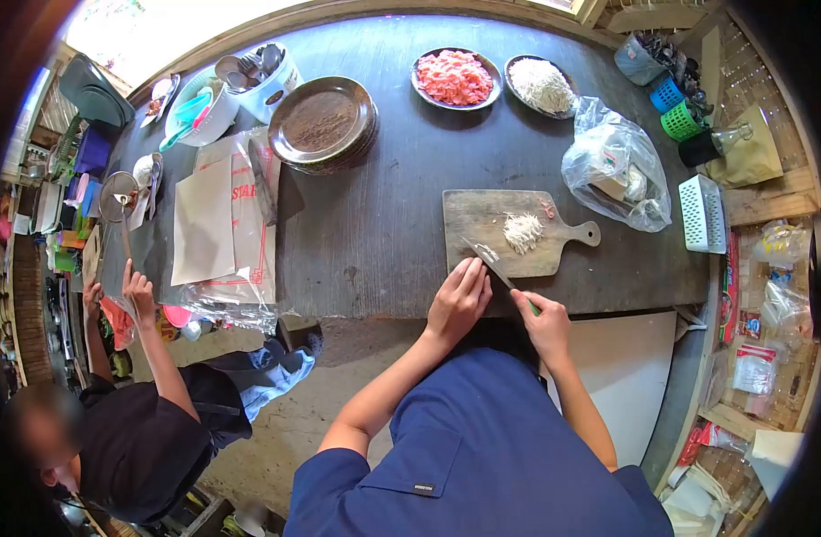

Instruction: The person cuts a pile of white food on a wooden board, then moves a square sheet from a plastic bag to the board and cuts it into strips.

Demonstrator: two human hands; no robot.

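A wooden cutting board (537, 262) with a handle lies near the table's front edge. On it sits a small heap of thin white shreds (523, 233), with reddish bits to its right. My right hand (544, 324) is closed around the green handle of a knife (493, 259), whose blade slants over the board's left part. Some white slivers (487, 252) lie at the blade. My left hand (461, 298) is at the board's lower left corner, close beside the blade. Its fingers are bunched together, and whatever is under them is hidden.
Behind the board stand a plate of pink chopped pieces (455, 79), a plate of white shreds (541, 85) and a plastic bag (616, 166). Stacked brown plates (323, 121), paper bags (209, 219) and utensil tubs (276, 89) are left. A co-worker (142, 438) holds a strainer (119, 195).
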